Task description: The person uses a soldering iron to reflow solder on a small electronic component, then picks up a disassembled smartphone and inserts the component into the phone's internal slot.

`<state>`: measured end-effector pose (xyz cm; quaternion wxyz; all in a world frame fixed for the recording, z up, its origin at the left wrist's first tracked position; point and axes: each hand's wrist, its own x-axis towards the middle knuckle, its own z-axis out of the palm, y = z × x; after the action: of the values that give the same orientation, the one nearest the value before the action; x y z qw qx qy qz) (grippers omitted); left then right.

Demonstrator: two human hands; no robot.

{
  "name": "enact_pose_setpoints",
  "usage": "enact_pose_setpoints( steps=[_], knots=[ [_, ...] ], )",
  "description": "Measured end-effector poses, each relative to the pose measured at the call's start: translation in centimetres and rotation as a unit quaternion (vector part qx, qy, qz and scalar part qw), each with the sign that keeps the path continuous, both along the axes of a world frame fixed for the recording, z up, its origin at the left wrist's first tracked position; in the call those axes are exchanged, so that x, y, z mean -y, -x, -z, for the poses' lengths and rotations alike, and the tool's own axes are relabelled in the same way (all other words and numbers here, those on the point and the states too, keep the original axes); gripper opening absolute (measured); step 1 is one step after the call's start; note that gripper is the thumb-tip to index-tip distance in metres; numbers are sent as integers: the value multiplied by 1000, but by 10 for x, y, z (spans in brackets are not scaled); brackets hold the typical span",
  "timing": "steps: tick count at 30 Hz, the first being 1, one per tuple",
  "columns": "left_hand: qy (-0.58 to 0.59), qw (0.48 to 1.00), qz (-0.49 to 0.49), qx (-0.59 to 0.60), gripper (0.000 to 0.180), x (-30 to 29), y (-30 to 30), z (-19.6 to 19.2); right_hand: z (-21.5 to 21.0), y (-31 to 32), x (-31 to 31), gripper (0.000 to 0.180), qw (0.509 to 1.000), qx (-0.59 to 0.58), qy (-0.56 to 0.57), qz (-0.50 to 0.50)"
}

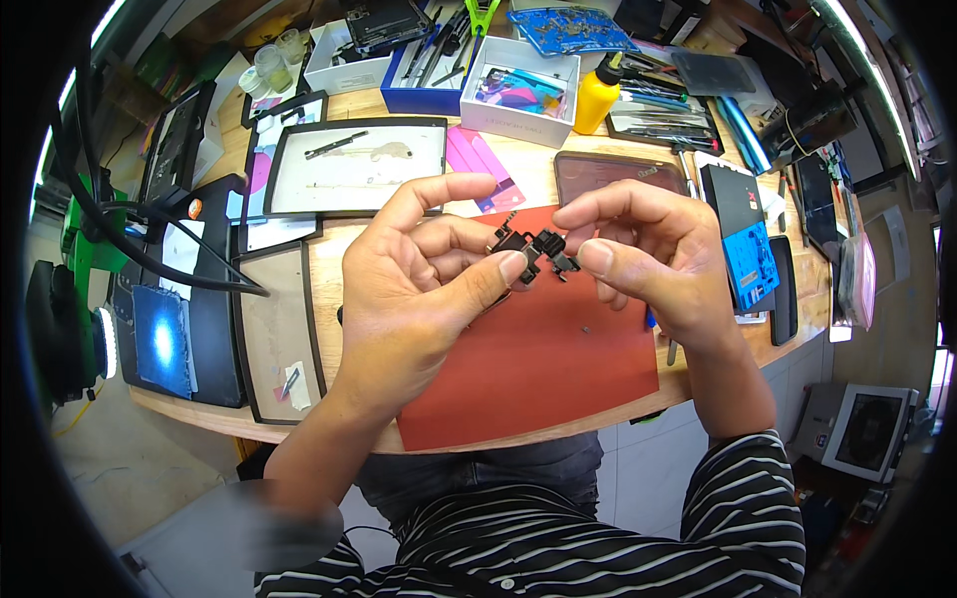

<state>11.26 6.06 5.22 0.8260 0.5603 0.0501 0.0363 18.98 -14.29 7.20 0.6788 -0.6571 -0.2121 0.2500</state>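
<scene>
Cluttered wooden workbench (pixel 329 261), pale floor (pixel 130 478) below

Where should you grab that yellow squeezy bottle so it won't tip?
Probably around the wide middle of the yellow bottle, coming from the front, the side nearest the person. It stands upright, its black nozzle is narrow, and a white box crowds its left.

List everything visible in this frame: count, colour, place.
small part: one, black, pinched between both hands above the mat
mat: one, red, table centre
bottle: one, yellow, behind the mat
white box: one, left of the bottle
blue tray: one, far edge
framed panels: several, black-rimmed, table left
table: one, wooden
left hand: grip on the part
right hand: grip on the part
</scene>
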Motion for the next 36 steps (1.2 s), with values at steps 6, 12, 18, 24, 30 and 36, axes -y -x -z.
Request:
enact_pose_setpoints(
  steps=[6, 12, 18, 24, 30, 36],
  knots=[
    [-85, 996, -9, 39, 59, 6, 3, 0, 21, 2, -9, 22, 996, 80, 23, 16],
    [-62, 998, 22, 23, 60, 12, 6, 3, 20, 6, -11, 16, 986, 149, 62, 29],
    [-34, 999, 1, -6, 62, 8, 5, 2, 11, 1, -9, 21, 997, 39, 30, 54],
    [-52, 998, -21, 5, 64, 8, 3, 4, 19, 3, -9, 16, 997, 64, 27, 23],
    [-78, 996, -9, 30, 68, 12, 5, 7, 23, 5, -11, 11, 995, 79, 57, 20],
    [-106, 992, -7, 64, 69, 12, 4, 12, 22, 3, -11, 9, 995, 76, 64, 7]
  ],
)
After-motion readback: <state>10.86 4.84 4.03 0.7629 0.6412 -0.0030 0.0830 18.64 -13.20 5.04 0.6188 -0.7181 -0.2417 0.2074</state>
